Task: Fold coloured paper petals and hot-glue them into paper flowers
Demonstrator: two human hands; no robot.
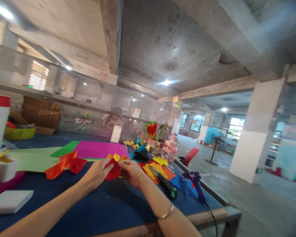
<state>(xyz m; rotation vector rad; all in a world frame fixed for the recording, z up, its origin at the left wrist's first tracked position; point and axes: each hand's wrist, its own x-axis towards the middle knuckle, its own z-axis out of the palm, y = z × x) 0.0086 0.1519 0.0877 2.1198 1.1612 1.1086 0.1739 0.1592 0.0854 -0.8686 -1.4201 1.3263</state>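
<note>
A small piece of red felt or paper [112, 171] is pinched between my two hands above the dark blue tabletop. My left hand [98, 172] has thumb and fingers closed on its left side. At its right edge, my right hand [132, 170] grips with the fingertips. Yellow and orange pieces [116, 157] show just behind the red piece. Left of my hands lie folded orange and red pieces [64, 164]. Cut yellow pieces [153, 171] and a green-and-black utility knife [165, 184] are close to my right forearm.
A blue glue gun [197, 184] with a cord lies near the table's right edge. Purple [98, 149] and green sheets spread behind my hands. A pink-tinted bottle [169, 149] stands at the back right. A white box [11, 200] lies at left. A perforated metal screen [88, 108] backs the table.
</note>
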